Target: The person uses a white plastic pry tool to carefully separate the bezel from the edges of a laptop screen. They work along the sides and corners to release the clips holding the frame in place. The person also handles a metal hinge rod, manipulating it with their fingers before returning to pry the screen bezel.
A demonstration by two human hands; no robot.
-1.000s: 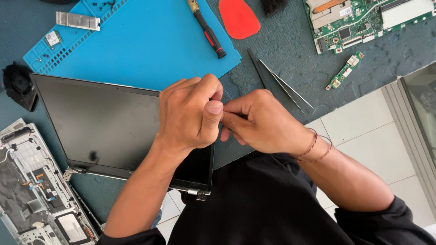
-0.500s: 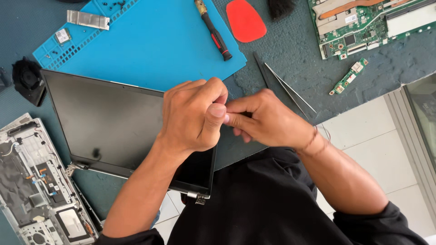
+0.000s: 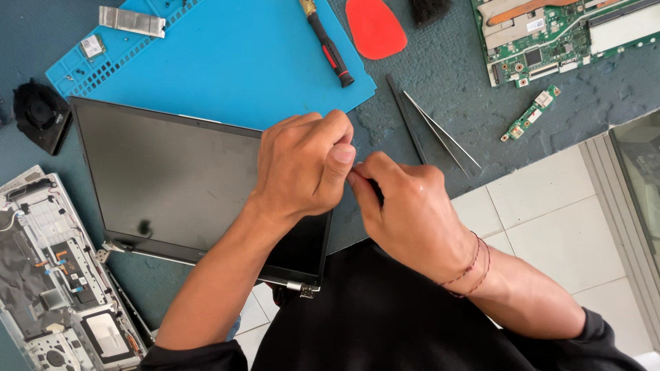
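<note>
Pinching together at the right edge of the laptop screen, the left hand and right hand have their grip closed on something too small to identify. The screen lies flat on the tabletop, its lower corner overhanging; a hard tug could slide it off or crack the panel.

Screwdriver, red pick, tweezers, motherboard.
</note>
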